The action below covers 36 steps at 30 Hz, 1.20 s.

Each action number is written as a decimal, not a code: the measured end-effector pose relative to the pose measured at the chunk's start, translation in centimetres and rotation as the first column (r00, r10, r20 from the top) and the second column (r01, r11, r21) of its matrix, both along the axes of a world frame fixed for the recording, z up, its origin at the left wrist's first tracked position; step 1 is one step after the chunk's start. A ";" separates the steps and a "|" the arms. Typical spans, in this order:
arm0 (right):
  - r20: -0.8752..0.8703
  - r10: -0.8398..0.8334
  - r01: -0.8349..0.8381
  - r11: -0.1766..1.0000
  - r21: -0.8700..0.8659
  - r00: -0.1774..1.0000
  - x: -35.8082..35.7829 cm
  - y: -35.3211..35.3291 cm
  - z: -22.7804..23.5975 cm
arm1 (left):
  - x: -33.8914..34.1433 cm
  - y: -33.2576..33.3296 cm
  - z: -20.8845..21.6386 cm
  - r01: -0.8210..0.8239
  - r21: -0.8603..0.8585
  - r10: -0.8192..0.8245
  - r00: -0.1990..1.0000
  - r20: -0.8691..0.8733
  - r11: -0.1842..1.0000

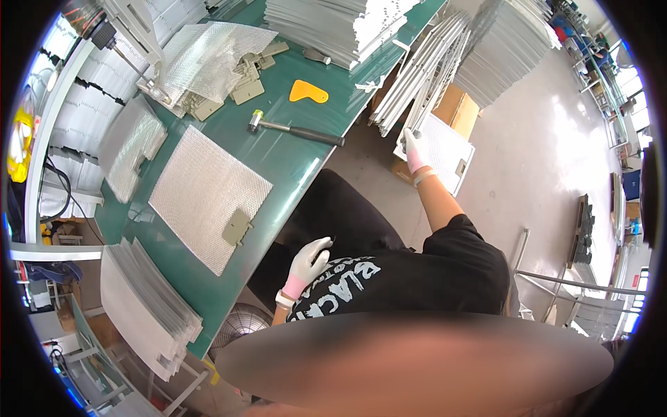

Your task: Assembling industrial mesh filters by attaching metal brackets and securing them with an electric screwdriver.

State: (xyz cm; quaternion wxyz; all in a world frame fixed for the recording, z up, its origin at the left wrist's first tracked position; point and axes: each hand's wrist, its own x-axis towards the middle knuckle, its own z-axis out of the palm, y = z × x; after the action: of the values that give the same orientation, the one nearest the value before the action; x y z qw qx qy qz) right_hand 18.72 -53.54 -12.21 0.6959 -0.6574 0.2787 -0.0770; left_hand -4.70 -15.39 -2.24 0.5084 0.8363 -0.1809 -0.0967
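Head view has the person's right hand [415,149], gloved in white with a pink cuff, closed narrowly on a corner of a silver mesh panel [438,149], just off the long edge of the desk [292,160] on the person's side. The left hand [309,265], gloved likewise, sits before the black T-shirt [445,285], fingers loosely bent and half spread, well apart from the panel.

The held panel slants outward; its long axis seems to run away from that desk edge, with a small grey tab [461,167] toward the end away from the hand. It overlaps a cardboard box [458,111], and I can't tell whether it rests there. A leaning bundle of white frames [420,69] crowds in just beside the fingertips.

On the desk, a second mesh panel [201,194] lies flat, with a beige plate [236,228] on its side facing the long edge. A hammer [299,131] has its black grip at that edge and its head inward, near a yellow scraper [307,91]. Mesh sheets [208,55] are piled toward the opposite edge, and a tall panel stack [306,24] stands toward the far end.
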 end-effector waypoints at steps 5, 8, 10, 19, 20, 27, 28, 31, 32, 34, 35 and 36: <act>0.155 -0.251 0.058 0.676 0.735 0.956 0.2 0.7 3.1 | 2.4 -2.1 0.0 -0.188 -0.199 0.104 0.923 -0.371 0.962; 0.227 -0.103 -0.051 0.809 0.585 0.968 0.4 0.9 5.2 | 3.9 -3.0 1.0 -0.151 -0.258 0.043 0.923 -0.382 0.954; 0.090 -0.255 0.153 0.788 0.597 0.963 0.8 1.2 6.1 | 4.3 -3.3 1.4 -0.122 -0.296 -0.012 0.910 -0.414 0.947; 0.138 -0.102 0.042 0.923 0.382 0.985 2.1 0.3 5.6 | 1.1 -0.4 -3.8 -0.191 -0.243 0.043 0.861 -0.507 0.951; 0.090 -0.050 0.024 0.965 0.262 0.995 1.6 1.6 6.2 | 0.9 0.0 -4.3 -0.211 -0.211 0.067 0.840 -0.538 0.955; 0.007 -0.105 0.087 0.862 0.499 0.994 0.2 3.3 8.1 | 3.4 -1.6 -7.0 -0.229 -0.166 0.110 0.844 -0.525 0.959; 0.001 -0.064 0.056 0.888 0.456 0.998 0.4 3.4 8.3 | 3.9 -1.9 -7.4 -0.217 -0.159 0.107 0.850 -0.516 0.963; 0.043 -0.056 0.028 0.873 0.487 0.998 1.0 2.8 6.9 | 5.1 -2.9 -7.7 -0.207 -0.206 0.074 0.854 -0.516 0.956; -0.002 -0.110 0.100 0.894 0.438 0.994 0.7 3.1 6.7 | 5.3 -3.0 -7.7 -0.207 -0.206 0.075 0.856 -0.511 0.956; -0.037 -0.196 0.197 0.914 0.356 0.980 0.5 2.6 5.2 | 5.5 -3.1 -7.7 -0.174 -0.247 0.028 0.865 -0.502 0.953; -0.032 -0.206 0.204 0.913 0.354 0.978 0.5 1.5 4.1 | 5.4 -3.1 -7.6 -0.163 -0.250 0.018 0.867 -0.498 0.954; -0.030 -0.283 0.279 0.914 0.296 0.959 0.4 1.3 4.0 | 5.1 -2.8 -7.6 -0.165 -0.237 0.026 0.866 -0.499 0.957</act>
State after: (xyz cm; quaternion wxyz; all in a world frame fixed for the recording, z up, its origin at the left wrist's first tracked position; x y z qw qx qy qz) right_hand 19.11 -52.21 -8.25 0.7702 -0.4980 0.3739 -0.1376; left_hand 0.36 -18.21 -9.87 0.6517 0.7144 -0.0154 -0.2544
